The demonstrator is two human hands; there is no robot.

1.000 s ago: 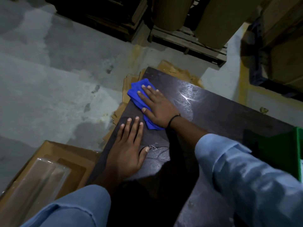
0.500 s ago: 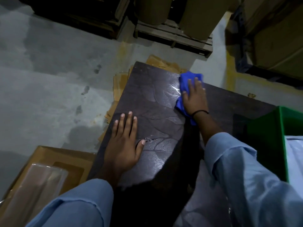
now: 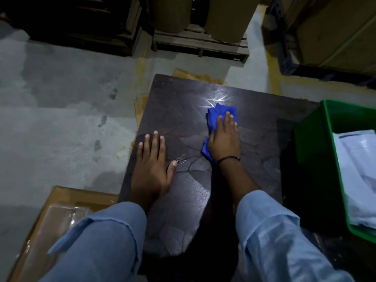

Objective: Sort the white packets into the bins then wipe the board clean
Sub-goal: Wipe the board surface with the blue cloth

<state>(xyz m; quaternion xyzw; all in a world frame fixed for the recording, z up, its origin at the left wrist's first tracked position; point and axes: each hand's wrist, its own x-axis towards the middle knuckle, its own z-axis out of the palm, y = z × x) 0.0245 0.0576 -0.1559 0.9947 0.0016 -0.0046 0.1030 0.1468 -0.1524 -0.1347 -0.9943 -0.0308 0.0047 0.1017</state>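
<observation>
A dark glossy board (image 3: pixel 183 110) fills the middle of the view. My right hand (image 3: pixel 223 139) lies flat on a crumpled blue cloth (image 3: pixel 215 115) and presses it onto the board's middle, fingers straight and pointing away from me. My left hand (image 3: pixel 152 167) rests flat on the board near its left edge, fingers spread. A green bin (image 3: pixel 311 151) stands on the board's right side with white packets (image 3: pixel 358 171) lying inside it.
Grey concrete floor lies left of the board. A cardboard box (image 3: pixel 59 202) with clear plastic wrapping sits at the lower left. Flattened cardboard (image 3: pixel 195 76) pokes out behind the board. A wooden pallet (image 3: pixel 201 43) with brown rolls and stacked boxes stands at the back.
My right hand has swept the blue cloth from the board's far left corner to the right, then drawn it back toward the middle. My left hand has stayed flat in place.
</observation>
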